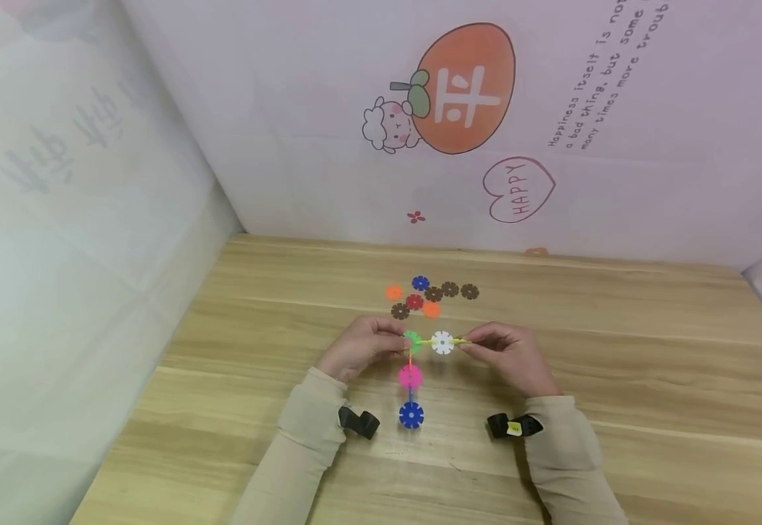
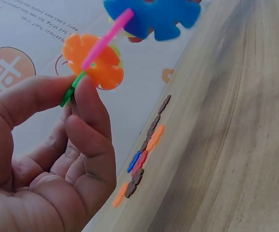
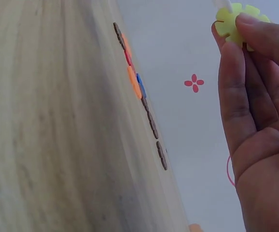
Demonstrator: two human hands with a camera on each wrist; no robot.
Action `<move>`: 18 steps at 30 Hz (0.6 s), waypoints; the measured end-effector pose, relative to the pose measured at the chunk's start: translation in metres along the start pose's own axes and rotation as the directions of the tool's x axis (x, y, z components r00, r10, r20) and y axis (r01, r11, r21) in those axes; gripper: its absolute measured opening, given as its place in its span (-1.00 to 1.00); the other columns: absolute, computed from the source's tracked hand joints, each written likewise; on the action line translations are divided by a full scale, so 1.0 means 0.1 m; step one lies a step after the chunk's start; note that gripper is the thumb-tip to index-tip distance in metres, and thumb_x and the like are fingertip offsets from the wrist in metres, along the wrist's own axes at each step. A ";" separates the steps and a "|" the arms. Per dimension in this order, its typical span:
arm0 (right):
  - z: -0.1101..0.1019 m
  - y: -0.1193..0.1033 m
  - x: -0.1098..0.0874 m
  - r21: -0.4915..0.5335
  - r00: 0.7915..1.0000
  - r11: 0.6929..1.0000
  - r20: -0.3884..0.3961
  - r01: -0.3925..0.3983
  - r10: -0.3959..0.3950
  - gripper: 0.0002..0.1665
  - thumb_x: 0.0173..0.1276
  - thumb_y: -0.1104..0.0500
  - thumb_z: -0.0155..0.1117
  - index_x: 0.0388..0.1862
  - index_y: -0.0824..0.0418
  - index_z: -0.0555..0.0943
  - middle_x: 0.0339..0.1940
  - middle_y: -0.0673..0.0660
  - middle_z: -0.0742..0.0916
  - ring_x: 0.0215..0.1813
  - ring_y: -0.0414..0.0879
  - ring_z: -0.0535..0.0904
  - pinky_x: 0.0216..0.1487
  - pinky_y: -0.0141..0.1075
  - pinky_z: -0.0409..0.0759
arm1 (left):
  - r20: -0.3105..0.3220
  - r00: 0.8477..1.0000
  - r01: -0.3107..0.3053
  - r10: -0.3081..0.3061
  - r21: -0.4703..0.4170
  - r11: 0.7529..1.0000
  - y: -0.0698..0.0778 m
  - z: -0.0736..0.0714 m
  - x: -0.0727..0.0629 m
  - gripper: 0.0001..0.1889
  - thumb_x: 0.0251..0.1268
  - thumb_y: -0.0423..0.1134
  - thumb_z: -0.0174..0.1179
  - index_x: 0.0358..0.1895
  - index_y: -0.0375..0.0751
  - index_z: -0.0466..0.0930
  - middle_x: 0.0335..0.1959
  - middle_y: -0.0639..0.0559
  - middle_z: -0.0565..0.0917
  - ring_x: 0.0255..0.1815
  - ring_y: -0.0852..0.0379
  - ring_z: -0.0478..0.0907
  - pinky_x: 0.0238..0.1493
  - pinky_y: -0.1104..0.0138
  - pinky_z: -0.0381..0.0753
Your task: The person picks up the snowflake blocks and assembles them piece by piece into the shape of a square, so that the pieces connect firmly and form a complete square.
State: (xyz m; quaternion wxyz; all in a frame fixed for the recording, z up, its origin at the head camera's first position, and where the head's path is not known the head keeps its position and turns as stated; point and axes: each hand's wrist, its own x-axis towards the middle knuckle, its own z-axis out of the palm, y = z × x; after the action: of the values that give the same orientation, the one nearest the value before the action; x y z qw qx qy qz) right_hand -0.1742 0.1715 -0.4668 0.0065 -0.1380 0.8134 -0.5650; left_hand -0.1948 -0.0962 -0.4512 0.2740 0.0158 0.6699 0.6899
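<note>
A chain of interlocked notched plastic discs is held up between both hands in the head view. My left hand (image 1: 362, 346) pinches its green disc (image 1: 413, 340) between thumb and fingers. From there a yellow piece leads right to a white disc (image 1: 442, 343). My right hand (image 1: 512, 359) pinches a yellow disc (image 3: 230, 30) at the right end, slotted against the white one. Below the green disc hang an orange disc (image 2: 103, 72), a pink disc (image 1: 410, 377) and blue discs, the lowest blue disc (image 1: 410, 415) facing up. Fingers partly cover the green and yellow discs.
Several loose discs lie on the wooden table (image 1: 650, 350) just beyond the hands: brown discs (image 1: 449, 289), orange discs (image 1: 394, 292), a blue disc (image 1: 421, 282) and a red disc (image 1: 414, 301). A printed white sheet (image 1: 302, 146) stands behind the table, with another at the left.
</note>
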 end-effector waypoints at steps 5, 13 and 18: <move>0.01 -0.01 0.00 0.006 1.000 1.000 0.007 -0.006 0.006 -0.86 0.20 0.28 0.45 -0.26 0.28 0.72 -0.29 0.01 0.81 -0.31 -0.19 0.71 -0.35 -0.37 0.67 | 0.003 1.000 0.001 -0.001 0.003 1.000 -0.03 0.00 0.02 -0.73 0.26 -0.46 0.25 0.01 -0.44 0.60 -0.20 -0.01 0.70 -0.21 0.17 0.68 0.11 0.19 0.67; 0.00 0.02 0.02 0.023 1.000 1.000 0.026 -0.007 0.007 -0.87 0.19 0.29 0.44 -0.26 0.27 0.72 -0.23 0.16 0.80 -0.28 -0.25 0.70 -0.31 -0.38 0.67 | -0.003 1.000 0.001 -0.001 0.020 1.000 -0.06 -0.01 0.05 -0.72 0.25 -0.45 0.27 0.03 -0.42 0.60 -0.15 -0.05 0.71 -0.20 0.16 0.69 0.07 0.22 0.69; 0.00 0.05 0.02 0.001 1.000 1.000 0.031 0.001 -0.001 -0.85 0.19 0.30 0.44 -0.23 0.24 0.72 -0.20 0.20 0.80 -0.24 -0.28 0.70 -0.21 -0.39 0.70 | -0.004 1.000 0.014 -0.014 0.012 1.000 -0.08 -0.01 0.06 -0.70 0.26 -0.44 0.26 0.05 -0.42 0.59 -0.13 -0.07 0.71 -0.19 0.17 0.69 0.08 0.24 0.69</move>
State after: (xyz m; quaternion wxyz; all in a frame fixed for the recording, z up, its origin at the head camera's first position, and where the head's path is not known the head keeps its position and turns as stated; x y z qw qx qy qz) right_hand -0.1771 0.1727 -0.4710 0.0189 -0.1471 0.8127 -0.5634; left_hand -0.1976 -0.0947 -0.4610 0.2775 0.0116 0.6746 0.6839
